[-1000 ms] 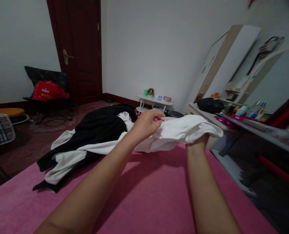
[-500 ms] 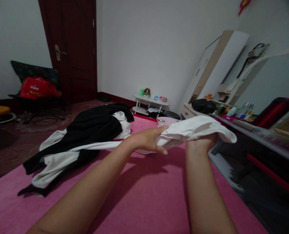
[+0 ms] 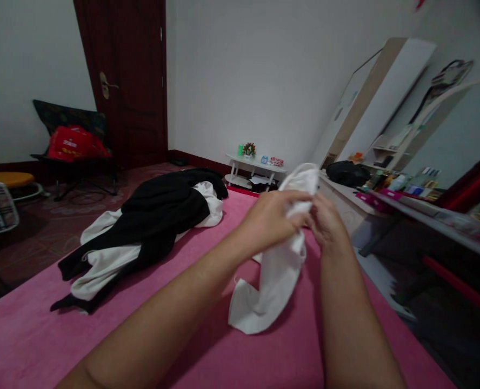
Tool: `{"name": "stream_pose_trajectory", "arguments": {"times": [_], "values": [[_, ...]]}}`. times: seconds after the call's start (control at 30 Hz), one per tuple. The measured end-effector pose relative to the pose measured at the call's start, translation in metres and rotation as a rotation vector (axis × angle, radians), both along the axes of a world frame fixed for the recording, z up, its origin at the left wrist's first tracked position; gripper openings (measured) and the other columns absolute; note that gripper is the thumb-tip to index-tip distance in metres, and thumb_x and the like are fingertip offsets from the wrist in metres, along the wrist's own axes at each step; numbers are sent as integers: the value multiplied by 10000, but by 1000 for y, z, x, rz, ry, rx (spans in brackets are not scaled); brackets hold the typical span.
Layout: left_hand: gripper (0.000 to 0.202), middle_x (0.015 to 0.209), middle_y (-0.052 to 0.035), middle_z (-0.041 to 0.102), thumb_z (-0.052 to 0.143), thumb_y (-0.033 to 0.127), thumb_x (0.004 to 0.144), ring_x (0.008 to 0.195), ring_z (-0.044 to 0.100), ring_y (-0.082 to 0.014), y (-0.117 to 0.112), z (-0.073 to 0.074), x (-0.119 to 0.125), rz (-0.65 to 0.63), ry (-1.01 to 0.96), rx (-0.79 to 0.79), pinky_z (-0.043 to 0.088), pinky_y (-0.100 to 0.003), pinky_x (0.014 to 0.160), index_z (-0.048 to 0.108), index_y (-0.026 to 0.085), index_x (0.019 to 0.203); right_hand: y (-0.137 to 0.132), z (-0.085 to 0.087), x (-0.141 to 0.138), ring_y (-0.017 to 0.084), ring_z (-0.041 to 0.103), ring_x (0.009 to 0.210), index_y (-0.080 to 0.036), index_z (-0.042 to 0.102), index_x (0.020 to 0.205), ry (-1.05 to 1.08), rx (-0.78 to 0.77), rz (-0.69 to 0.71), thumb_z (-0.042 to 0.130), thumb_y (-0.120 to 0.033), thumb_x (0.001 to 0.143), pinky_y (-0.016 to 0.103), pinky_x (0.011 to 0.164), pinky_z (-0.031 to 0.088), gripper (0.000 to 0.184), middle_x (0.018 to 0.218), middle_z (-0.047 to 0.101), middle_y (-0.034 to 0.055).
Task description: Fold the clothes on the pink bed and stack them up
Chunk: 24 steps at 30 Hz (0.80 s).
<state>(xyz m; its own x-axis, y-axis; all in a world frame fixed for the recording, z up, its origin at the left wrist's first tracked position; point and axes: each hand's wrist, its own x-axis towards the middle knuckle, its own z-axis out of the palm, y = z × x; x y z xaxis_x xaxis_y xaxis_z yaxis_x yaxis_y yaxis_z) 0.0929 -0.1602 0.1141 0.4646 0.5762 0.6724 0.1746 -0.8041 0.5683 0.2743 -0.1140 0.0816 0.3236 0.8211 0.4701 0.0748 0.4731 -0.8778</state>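
A white garment (image 3: 278,275) hangs bunched between my hands above the pink bed cover (image 3: 240,356); its exact kind is hidden by the folds. My left hand (image 3: 274,219) is closed round it from the left, fingers slightly blurred. Close beside, my right hand (image 3: 325,221) pinches the same cloth near its upper part. One loose end of the garment droops toward the cover below my left wrist. To the left lies a heap of black and white clothes (image 3: 159,216), apart from both hands.
A dressing table (image 3: 438,216) crowded with bottles runs along the right side. At the back stands a small white side table (image 3: 256,162). A folding chair holding a red bag (image 3: 75,145) is by the door (image 3: 130,81), near a yellow-topped stool (image 3: 11,179).
The white garment, stretched out sideways before, is now gathered and hanging. Its end has come off the black and white heap. My hands have drawn together, with my right hand moving left.
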Motion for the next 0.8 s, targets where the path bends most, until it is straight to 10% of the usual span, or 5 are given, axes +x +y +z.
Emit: {"name": "stream_pose_trajectory", "arguments": {"times": [0.13,0.3,0.5,0.8], "values": [[298,1130,-77,697,547,172,837,1059,633,-236,44,-3,-23,405,-32,23,452,-371,978,682,164,1102,-10,6,-30,164,662,738,-205,643,1057,-138,-163,40,706,-498,731,239,502,525,443,1039,665,58],[274,1017,-47,732,487,168,877,946,665,-190,46,-4,-26,175,15,70,489,-295,876,717,170,1025,-27,14,-60,163,639,741,-198,661,1005,-254,-163,399,711,-582,696,238,524,522,495,927,674,28],[314,1092,-54,713,444,276,932,1019,645,-179,39,-2,-19,101,-145,55,478,-264,895,713,163,1047,-30,17,-51,132,610,653,-164,679,908,-144,-144,456,790,-452,652,239,594,500,401,781,674,3],[417,837,-74,728,569,396,832,713,671,-188,85,-28,-36,342,37,-124,498,-270,692,650,151,1160,-8,19,-5,100,556,554,-170,625,724,178,247,-228,734,-356,655,218,542,490,226,633,612,-38]]}}
